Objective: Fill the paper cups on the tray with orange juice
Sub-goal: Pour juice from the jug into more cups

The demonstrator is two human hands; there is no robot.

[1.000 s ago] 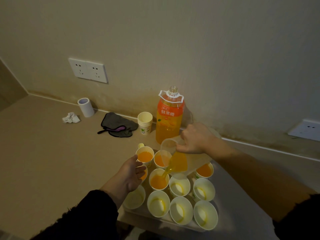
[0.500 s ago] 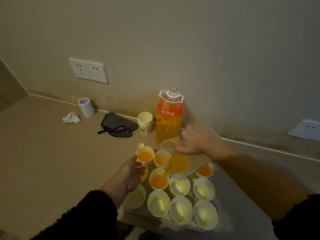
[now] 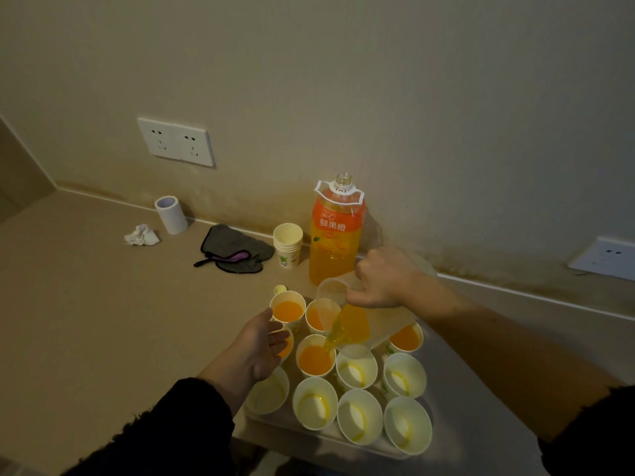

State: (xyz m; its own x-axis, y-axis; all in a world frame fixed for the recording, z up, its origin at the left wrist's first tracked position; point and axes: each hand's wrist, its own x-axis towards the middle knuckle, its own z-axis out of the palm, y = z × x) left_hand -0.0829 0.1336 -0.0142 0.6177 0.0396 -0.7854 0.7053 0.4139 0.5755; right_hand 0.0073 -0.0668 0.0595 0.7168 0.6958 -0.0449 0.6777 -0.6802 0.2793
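Cup under fill [image 3: 316, 360]: middle row of the tray [image 3: 302, 436], juice close to its rim. The tray sits at the worktop's near edge. We count at least five cups holding juice. Six show only a yellow trace, among them the whole front row.

Jug [image 3: 354, 324]: clear, tilted, its long axis running from back-right down to front-left, with the spout over the cup under fill. The right hand [image 3: 385, 280] grips it from above, fingers curled round the upper wall.

Key relation: the next empty cup [image 3: 357, 371] touches the filling one on its right, below the jug's lip. It lies on the right hand's side, so we judge a short shift rightward suffices.

Left hand [image 3: 261, 345]: fingers loosely extended, resting against a filled cup at the tray's left.

The bottle [image 3: 335, 235] and the spare cups [image 3: 288, 247] stand behind the tray, by the wall.
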